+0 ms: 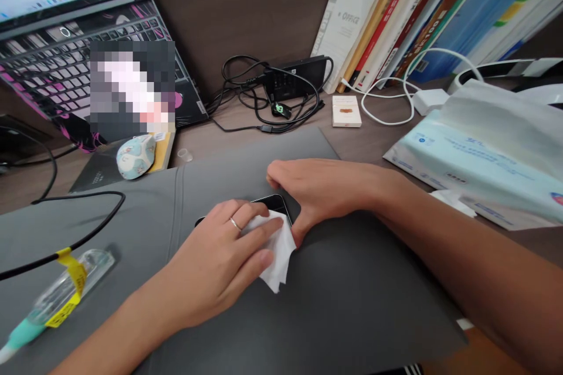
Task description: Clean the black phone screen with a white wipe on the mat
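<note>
A dark phone (275, 204) lies flat on the grey desk mat, mostly hidden beneath a white tissue and my hand. My left hand (224, 246), with a ring on one finger, presses the tissue (279, 252) onto the phone's face. At the phone's right end is my right hand (321, 190), thumb and fingers apart in a curve. Its thumb tip meets the phone's edge by the tissue, though whether it touches the phone or only the tissue is unclear. The fingers rest on the mat beyond the phone's far corner.
Left on the mat (352, 304) lies a clear spray bottle (70, 287). Behind are a laptop (57, 58), a patterned mouse (136, 156), a black power adapter (294, 79) with tangled cables and a small white box (346, 111). Books (387, 17) and a tissue pack (479, 158) stand right.
</note>
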`<state>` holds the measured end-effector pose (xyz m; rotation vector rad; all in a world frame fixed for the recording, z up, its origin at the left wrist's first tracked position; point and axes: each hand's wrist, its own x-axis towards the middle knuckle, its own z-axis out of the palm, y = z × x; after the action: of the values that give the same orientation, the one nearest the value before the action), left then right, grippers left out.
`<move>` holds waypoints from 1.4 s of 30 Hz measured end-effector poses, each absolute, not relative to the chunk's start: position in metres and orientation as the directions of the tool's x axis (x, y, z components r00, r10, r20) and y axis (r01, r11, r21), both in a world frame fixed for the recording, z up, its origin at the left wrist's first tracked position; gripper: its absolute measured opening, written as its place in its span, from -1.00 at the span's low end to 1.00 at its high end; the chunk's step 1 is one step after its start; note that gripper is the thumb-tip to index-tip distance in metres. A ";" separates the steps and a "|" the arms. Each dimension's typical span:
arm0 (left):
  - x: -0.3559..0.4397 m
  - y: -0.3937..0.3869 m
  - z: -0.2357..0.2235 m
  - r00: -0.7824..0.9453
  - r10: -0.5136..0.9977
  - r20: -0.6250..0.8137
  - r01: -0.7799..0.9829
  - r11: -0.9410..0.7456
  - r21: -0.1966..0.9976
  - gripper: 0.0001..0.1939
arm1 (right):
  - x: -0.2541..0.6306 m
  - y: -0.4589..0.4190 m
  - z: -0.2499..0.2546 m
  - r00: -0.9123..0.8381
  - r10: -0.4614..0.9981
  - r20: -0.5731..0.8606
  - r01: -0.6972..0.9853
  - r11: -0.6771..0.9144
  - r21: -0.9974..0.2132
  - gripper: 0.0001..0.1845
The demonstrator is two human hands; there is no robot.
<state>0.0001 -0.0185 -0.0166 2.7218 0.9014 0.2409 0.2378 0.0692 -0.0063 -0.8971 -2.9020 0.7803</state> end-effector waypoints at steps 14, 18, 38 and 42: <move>0.001 -0.019 -0.014 0.776 0.626 0.082 0.579 -0.757 0.302 -0.62 | 0.237 0.066 -0.003 -0.820 0.546 -0.171 0.559 0.703 -0.440 -0.39; 0.005 -0.018 -0.017 0.780 0.620 0.084 0.583 -0.769 0.263 -0.57 | 0.237 0.067 -0.004 -0.829 0.533 -0.170 0.550 0.721 -0.422 -0.50; 0.011 -0.039 -0.014 0.728 0.685 0.042 0.686 -0.728 -0.010 -0.46 | 0.239 0.069 -0.005 -0.822 0.542 -0.177 0.559 0.707 -0.433 -0.54; 0.007 -0.035 -0.006 0.604 0.796 0.035 0.796 -0.602 -0.055 -0.49 | 0.238 0.070 -0.001 -0.791 0.575 -0.211 0.597 0.648 -0.473 -0.44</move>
<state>0.0069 -0.0351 -0.0063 2.8717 1.4269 0.0103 0.2377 0.0702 -0.0012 -1.0282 -2.8899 0.8529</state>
